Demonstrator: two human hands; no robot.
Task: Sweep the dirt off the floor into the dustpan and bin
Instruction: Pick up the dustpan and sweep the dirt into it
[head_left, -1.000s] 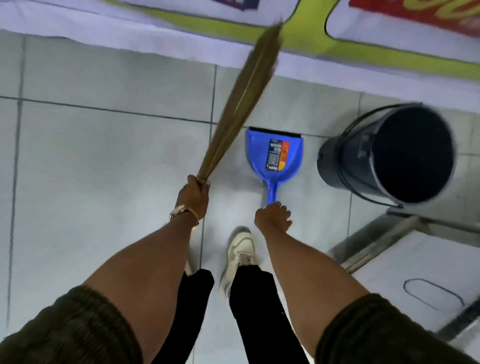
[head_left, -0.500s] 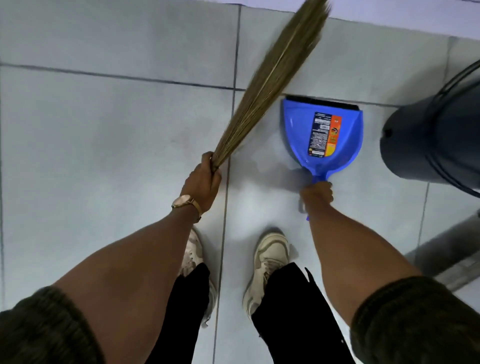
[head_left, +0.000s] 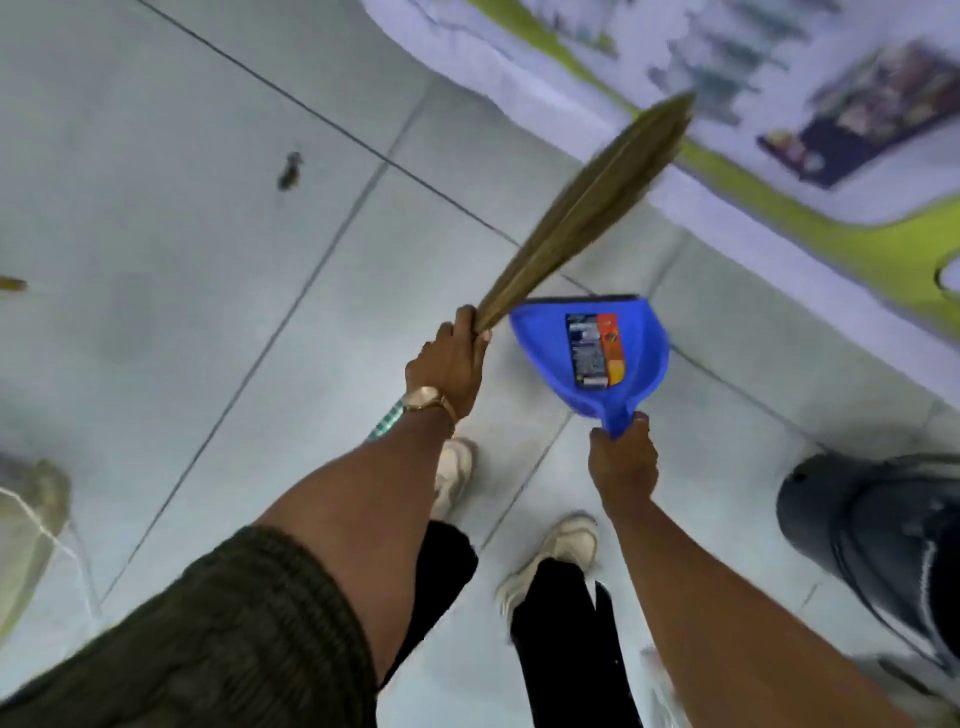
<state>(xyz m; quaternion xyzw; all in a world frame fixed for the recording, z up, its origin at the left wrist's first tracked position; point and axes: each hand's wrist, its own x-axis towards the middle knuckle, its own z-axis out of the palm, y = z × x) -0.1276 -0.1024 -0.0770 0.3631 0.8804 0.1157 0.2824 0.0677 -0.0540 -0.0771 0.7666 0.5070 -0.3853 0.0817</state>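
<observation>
My left hand (head_left: 451, 364) grips the base of a straw hand broom (head_left: 587, 208), whose bristles point up and to the right, off the floor. A blue dustpan (head_left: 556, 358) with a printed label is held by its handle in my right hand (head_left: 623, 457), just right of the broom hand. A dark round bin (head_left: 878, 540) stands on the floor at the right. A small dark bit of dirt (head_left: 290, 171) lies on the pale tiles at upper left, and a brown scrap (head_left: 11, 284) sits at the left edge.
A printed banner (head_left: 779, 171) with a green stripe covers the floor at upper right. A clear, pale object (head_left: 31, 525) sits at the left edge. My two feet in light shoes (head_left: 550, 551) stand on the tiles below the hands.
My right hand closed on the dustpan handle and lifted the pan off the floor. The view swung left, so the bin slid to the lower right and the dirt came into sight.
</observation>
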